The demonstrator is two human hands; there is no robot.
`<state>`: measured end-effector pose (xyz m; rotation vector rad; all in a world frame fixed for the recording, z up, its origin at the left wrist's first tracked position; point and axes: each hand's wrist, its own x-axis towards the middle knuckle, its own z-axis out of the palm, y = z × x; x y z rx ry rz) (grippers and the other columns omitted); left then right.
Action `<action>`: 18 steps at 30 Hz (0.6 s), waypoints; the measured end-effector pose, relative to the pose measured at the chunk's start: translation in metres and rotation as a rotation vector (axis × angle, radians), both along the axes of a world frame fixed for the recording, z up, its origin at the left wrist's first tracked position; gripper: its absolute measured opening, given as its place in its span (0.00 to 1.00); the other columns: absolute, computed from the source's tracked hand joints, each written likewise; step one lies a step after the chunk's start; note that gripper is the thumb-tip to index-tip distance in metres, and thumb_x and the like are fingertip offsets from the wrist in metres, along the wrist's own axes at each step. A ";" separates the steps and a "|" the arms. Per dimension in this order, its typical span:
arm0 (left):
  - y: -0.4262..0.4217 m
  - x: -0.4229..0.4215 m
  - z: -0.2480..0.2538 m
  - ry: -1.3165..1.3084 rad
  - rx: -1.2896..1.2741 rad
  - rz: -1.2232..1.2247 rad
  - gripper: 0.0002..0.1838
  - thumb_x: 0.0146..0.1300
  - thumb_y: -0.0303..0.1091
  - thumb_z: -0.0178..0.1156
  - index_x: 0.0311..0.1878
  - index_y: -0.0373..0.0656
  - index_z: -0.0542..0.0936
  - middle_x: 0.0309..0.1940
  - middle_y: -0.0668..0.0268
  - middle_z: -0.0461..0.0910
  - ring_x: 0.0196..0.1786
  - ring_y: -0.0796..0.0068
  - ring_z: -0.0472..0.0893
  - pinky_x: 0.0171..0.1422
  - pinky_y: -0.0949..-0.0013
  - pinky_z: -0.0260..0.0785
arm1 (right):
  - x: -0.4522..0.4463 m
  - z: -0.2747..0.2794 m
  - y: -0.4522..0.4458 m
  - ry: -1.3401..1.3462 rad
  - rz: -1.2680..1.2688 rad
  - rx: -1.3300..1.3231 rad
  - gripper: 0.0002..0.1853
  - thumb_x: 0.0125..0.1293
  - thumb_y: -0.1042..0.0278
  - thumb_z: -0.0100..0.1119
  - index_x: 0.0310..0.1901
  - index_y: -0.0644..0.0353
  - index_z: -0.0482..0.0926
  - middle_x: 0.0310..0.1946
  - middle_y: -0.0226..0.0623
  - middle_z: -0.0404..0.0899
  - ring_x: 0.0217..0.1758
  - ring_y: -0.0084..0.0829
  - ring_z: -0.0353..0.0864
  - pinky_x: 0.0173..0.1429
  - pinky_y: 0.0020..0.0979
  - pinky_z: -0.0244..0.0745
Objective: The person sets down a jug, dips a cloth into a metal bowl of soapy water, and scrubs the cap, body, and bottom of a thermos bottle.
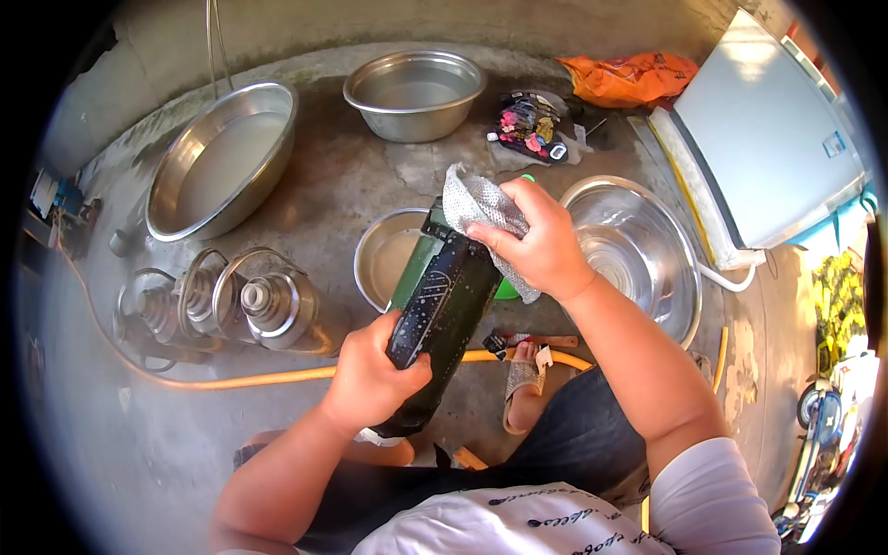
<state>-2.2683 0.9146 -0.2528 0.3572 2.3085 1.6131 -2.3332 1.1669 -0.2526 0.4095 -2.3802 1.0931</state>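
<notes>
My left hand (pixel 375 375) is wrapped round the lower part of a dark green and black container (pixel 444 310), tilted and dotted with water drops. In my right hand (pixel 536 240) is a grey mesh cloth (pixel 481 205), pressed at the container's upper end. Behind the container sits a small metal basin (pixel 377 264), partly hidden. A large shiny steel basin (pixel 638 254) lies to the right of my right hand. Something green shows behind the cloth, mostly hidden.
Two metal basins (pixel 264 139) (pixel 416 111) stand at the back. Several metal flasks (pixel 268 305) are at the left. A yellow hose (pixel 231 381) crosses the floor. An orange bag (pixel 634 79), small packaged items (pixel 532 128) and a white appliance (pixel 763 120) are at the right.
</notes>
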 end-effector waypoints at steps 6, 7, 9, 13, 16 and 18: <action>-0.004 0.002 -0.003 0.025 0.032 -0.022 0.15 0.52 0.30 0.67 0.43 0.36 0.79 0.26 0.57 0.81 0.29 0.69 0.80 0.40 0.65 0.74 | 0.002 -0.006 0.009 -0.039 0.138 -0.084 0.22 0.51 0.62 0.78 0.42 0.63 0.77 0.37 0.41 0.80 0.38 0.41 0.82 0.45 0.36 0.77; -0.002 0.003 -0.003 0.025 0.033 -0.023 0.15 0.52 0.30 0.67 0.43 0.36 0.79 0.26 0.57 0.81 0.29 0.69 0.80 0.40 0.65 0.74 | 0.004 -0.002 0.004 -0.001 0.036 0.003 0.21 0.52 0.62 0.77 0.42 0.62 0.77 0.37 0.42 0.81 0.38 0.42 0.82 0.44 0.36 0.77; 0.002 0.005 0.000 0.187 -0.212 -0.127 0.14 0.51 0.28 0.67 0.41 0.36 0.78 0.27 0.56 0.80 0.27 0.64 0.77 0.38 0.65 0.72 | 0.006 0.009 -0.004 -0.053 -0.044 0.113 0.21 0.52 0.60 0.76 0.41 0.62 0.77 0.37 0.44 0.82 0.38 0.44 0.82 0.44 0.37 0.77; 0.006 0.008 -0.005 0.302 -0.397 -0.133 0.14 0.49 0.33 0.67 0.36 0.37 0.76 0.28 0.47 0.80 0.33 0.43 0.80 0.38 0.55 0.73 | 0.008 0.011 -0.013 -0.283 -0.148 0.275 0.23 0.55 0.54 0.74 0.40 0.63 0.77 0.36 0.49 0.82 0.38 0.51 0.82 0.43 0.42 0.76; 0.002 0.008 -0.013 0.351 -0.440 -0.137 0.16 0.48 0.37 0.69 0.38 0.41 0.76 0.26 0.51 0.82 0.33 0.46 0.83 0.39 0.50 0.75 | 0.009 0.006 -0.007 -0.440 0.045 0.193 0.22 0.59 0.58 0.71 0.46 0.65 0.75 0.41 0.51 0.82 0.43 0.52 0.81 0.48 0.42 0.75; 0.001 0.010 -0.014 0.327 -0.432 -0.142 0.16 0.49 0.37 0.68 0.37 0.40 0.76 0.26 0.51 0.82 0.33 0.46 0.83 0.38 0.50 0.75 | 0.009 0.002 -0.004 -0.552 0.171 0.154 0.21 0.63 0.63 0.66 0.52 0.66 0.74 0.47 0.53 0.81 0.51 0.53 0.80 0.55 0.43 0.74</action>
